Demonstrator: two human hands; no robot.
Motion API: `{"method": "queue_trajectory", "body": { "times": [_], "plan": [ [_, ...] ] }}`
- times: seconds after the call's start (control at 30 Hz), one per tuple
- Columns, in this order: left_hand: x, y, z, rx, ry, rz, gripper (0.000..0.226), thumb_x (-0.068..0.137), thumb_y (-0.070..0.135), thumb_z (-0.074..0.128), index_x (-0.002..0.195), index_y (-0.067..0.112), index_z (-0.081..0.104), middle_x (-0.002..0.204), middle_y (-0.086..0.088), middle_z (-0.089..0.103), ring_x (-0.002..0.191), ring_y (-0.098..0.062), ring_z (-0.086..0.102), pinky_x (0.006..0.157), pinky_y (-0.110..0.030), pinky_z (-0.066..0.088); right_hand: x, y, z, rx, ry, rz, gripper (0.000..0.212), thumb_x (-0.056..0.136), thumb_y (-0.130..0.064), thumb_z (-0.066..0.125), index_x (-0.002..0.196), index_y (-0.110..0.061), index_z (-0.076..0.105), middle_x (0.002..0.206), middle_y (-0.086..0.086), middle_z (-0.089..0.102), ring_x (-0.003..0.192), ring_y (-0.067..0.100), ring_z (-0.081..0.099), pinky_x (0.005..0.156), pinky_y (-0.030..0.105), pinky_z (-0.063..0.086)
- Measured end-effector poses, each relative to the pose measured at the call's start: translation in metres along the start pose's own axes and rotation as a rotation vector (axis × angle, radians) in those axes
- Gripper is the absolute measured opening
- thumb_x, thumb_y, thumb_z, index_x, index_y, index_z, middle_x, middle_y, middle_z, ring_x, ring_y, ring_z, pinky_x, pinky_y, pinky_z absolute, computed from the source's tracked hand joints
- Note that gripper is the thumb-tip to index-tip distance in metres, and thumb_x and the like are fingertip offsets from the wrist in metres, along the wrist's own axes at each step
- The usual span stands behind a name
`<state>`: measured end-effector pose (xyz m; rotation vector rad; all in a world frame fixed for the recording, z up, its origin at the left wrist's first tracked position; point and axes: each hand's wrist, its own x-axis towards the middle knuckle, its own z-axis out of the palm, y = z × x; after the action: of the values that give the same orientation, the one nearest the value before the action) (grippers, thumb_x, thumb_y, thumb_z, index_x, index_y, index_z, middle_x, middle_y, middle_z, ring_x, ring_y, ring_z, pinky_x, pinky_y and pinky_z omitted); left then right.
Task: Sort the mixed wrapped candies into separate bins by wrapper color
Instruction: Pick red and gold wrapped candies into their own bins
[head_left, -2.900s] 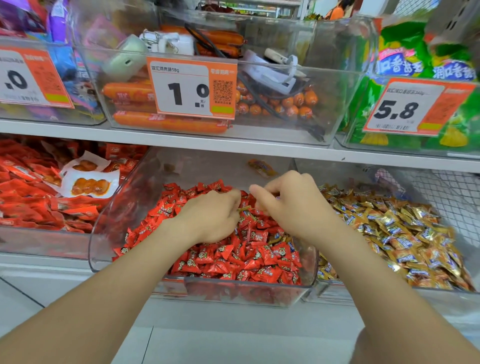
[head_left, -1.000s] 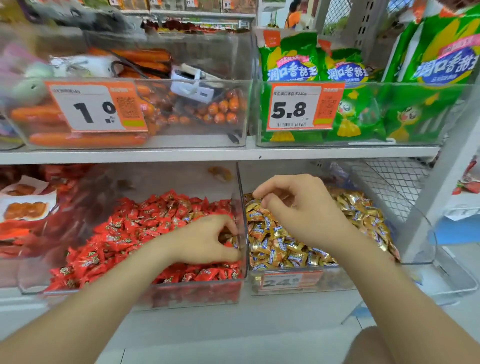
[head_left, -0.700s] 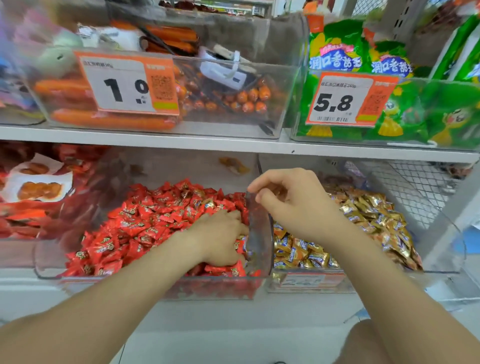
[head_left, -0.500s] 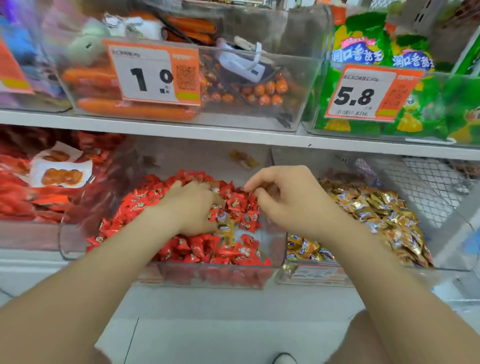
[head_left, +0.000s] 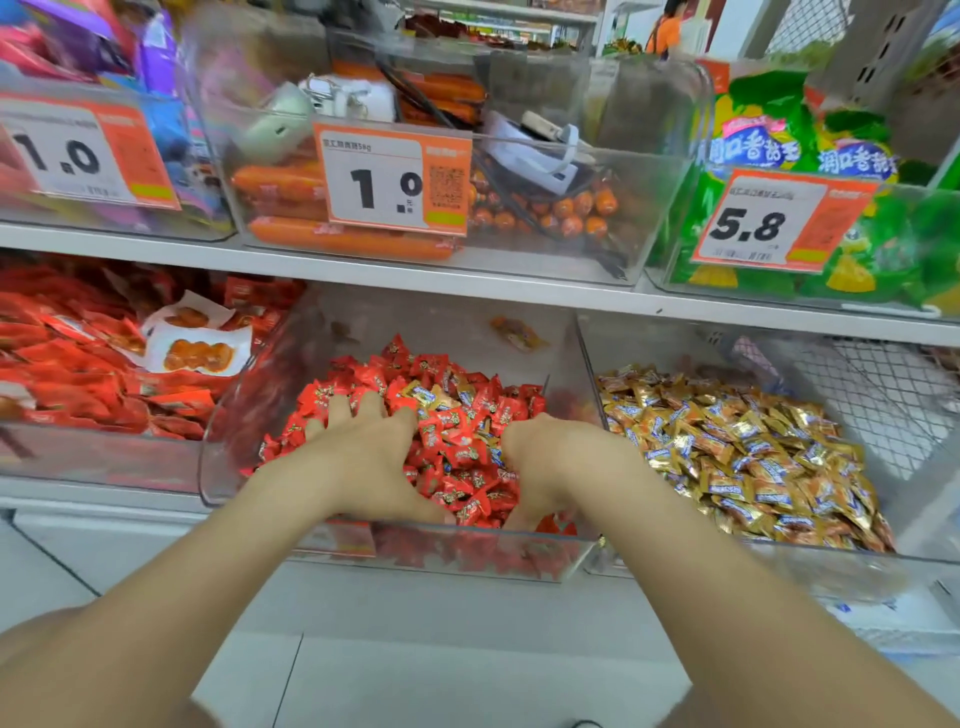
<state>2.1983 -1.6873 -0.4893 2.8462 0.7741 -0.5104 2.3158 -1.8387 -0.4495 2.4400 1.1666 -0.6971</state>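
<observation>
The left hand (head_left: 363, 457) lies spread flat on the red candies (head_left: 467, 454) while the right hand (head_left: 550, 462) curls into the pile, holding what I cannot tell, and any raking may bury the gold strays (head_left: 423, 393) mid-bin beneath red wrappers.

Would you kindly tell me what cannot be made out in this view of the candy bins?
1. Head view: whether the right hand holds a candy; its curled fingertips are buried in the red candies.
2. Head view: what lies under the left hand, covered by its back.
3. Head view: small print on the leftmost price tag, motion-blurred.
4. Head view: the green snack bags, cut off by the right edge.
</observation>
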Motion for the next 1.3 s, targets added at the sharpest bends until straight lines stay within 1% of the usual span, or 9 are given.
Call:
{"method": "queue_trajectory", "body": {
  "times": [0.13, 0.3, 0.5, 0.63, 0.77, 0.9, 1.03, 1.13, 1.3],
  "plan": [
    [0.014, 0.001, -0.003, 0.135, -0.057, -0.052, 0.121, 0.055, 0.089, 0.075, 0.148, 0.02, 0.038, 0.152, -0.012, 0.021, 0.142, -0.046, 0.02, 0.117, -0.065, 0.027, 0.023, 0.004, 0.007, 0.205, 0.062, 0.048, 0.05, 0.085, -0.031, 0.087, 0.116, -0.01, 0.055, 0.112, 0.011, 0.063, 0.081, 0.023, 0.059, 0.065, 0.029, 0.05],
    [0.025, -0.003, -0.019, 0.122, -0.192, 0.005, 0.129, 0.055, 0.079, 0.085, 0.156, 0.019, 0.03, 0.155, -0.01, 0.031, 0.145, -0.044, 0.029, 0.112, -0.057, 0.039, 0.049, -0.006, 0.021, 0.353, -0.036, 0.116, 0.11, 0.076, -0.033, 0.089, 0.158, -0.009, 0.019, 0.149, 0.019, 0.047, 0.134, 0.04, 0.049, 0.102, 0.046, 0.055],
    [0.04, -0.011, -0.019, 0.012, -0.149, 0.106, 0.135, 0.041, 0.076, 0.091, 0.146, 0.014, 0.032, 0.138, -0.006, 0.052, 0.122, -0.031, 0.055, 0.1, -0.039, 0.05, 0.067, -0.02, 0.024, 1.111, 0.067, 0.143, 0.045, 0.071, 0.009, 0.08, 0.105, -0.007, 0.054, 0.097, 0.013, 0.068, 0.084, 0.027, 0.07, 0.07, 0.037, 0.064],
    [0.038, -0.034, -0.02, -0.302, -0.082, 0.158, 0.148, 0.036, 0.073, 0.096, 0.153, 0.015, 0.026, 0.154, 0.007, 0.046, 0.133, -0.018, 0.052, 0.11, -0.032, 0.046, 0.081, -0.032, 0.016, 1.548, 0.115, 0.023, 0.081, 0.041, 0.011, 0.079, 0.119, -0.007, 0.065, 0.106, 0.018, 0.077, 0.095, 0.036, 0.077, 0.083, 0.058, 0.064],
    [0.024, -0.053, -0.026, -0.47, 0.085, 0.154, 0.155, 0.033, 0.075, 0.096, 0.159, 0.033, 0.016, 0.149, 0.006, 0.039, 0.137, -0.016, 0.044, 0.114, -0.037, 0.043, 0.076, -0.038, -0.001, 1.375, 0.322, -0.223, 0.08, 0.047, 0.007, 0.093, 0.114, -0.026, 0.065, 0.109, 0.005, 0.076, 0.102, 0.024, 0.074, 0.091, 0.047, 0.063],
    [0.018, -0.062, -0.026, -0.417, 0.304, 0.158, 0.166, 0.016, 0.092, 0.082, 0.159, 0.036, 0.022, 0.148, 0.008, 0.037, 0.141, -0.019, 0.039, 0.116, -0.044, 0.042, 0.07, -0.036, -0.009, 1.053, 0.346, -0.408, 0.107, 0.059, -0.016, 0.098, 0.151, -0.033, 0.046, 0.146, -0.006, 0.053, 0.129, 0.013, 0.058, 0.107, 0.04, 0.054],
    [0.018, -0.06, -0.022, -0.475, 0.474, 0.379, 0.106, 0.037, 0.065, 0.1, 0.131, 0.043, 0.054, 0.128, 0.026, 0.06, 0.119, 0.007, 0.056, 0.1, -0.025, 0.049, 0.073, -0.02, -0.007, 1.029, 0.203, -0.48, 0.107, 0.062, -0.019, 0.094, 0.154, -0.039, 0.044, 0.154, -0.004, 0.049, 0.131, 0.012, 0.057, 0.11, 0.034, 0.05],
    [0.021, -0.062, -0.017, -0.388, 0.406, 0.427, 0.058, 0.061, 0.064, 0.092, 0.107, 0.038, 0.068, 0.107, 0.023, 0.07, 0.105, 0.006, 0.062, 0.096, -0.033, 0.053, 0.076, -0.011, -0.002, 1.041, 0.21, -0.432, 0.082, 0.071, -0.002, 0.076, 0.142, -0.038, 0.057, 0.135, 0.006, 0.059, 0.108, 0.02, 0.067, 0.084, 0.037, 0.06],
    [0.027, -0.068, -0.015, -0.198, 0.421, 0.32, 0.062, 0.074, 0.088, 0.053, 0.065, 0.029, 0.07, 0.074, 0.012, 0.07, 0.072, -0.002, 0.065, 0.073, -0.037, 0.057, 0.08, -0.012, 0.008, 0.925, 0.293, -0.369, 0.064, 0.08, -0.012, 0.086, 0.131, -0.044, 0.065, 0.142, -0.003, 0.054, 0.118, 0.01, 0.061, 0.101, 0.04, 0.057]
  ]
}}
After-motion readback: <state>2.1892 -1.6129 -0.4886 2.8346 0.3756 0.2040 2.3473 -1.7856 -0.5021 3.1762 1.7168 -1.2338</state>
